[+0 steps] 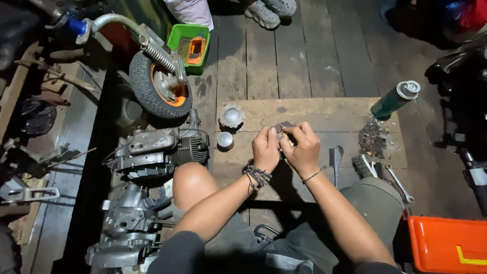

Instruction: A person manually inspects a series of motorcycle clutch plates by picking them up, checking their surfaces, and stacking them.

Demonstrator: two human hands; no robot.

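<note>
Over a bare wooden board [324,112], my left hand [266,148] and my right hand [302,147] meet and together pinch a small grey metal part [282,126] between the fingertips. Most of that part is hidden by my fingers. Beaded bands circle my left wrist, a thin bracelet my right. Two round metal pieces lie on the board just left of my hands: a larger domed one [232,116] and a smaller one [224,140].
A dismantled engine [161,148] and a small wheel with a spring shock [160,81] lie to the left. A green spray can [394,100], dark debris [373,139], a brush and spanner [399,183] sit right. A green tub [189,45], orange box [446,244] and another person's shoes [270,10] border the area.
</note>
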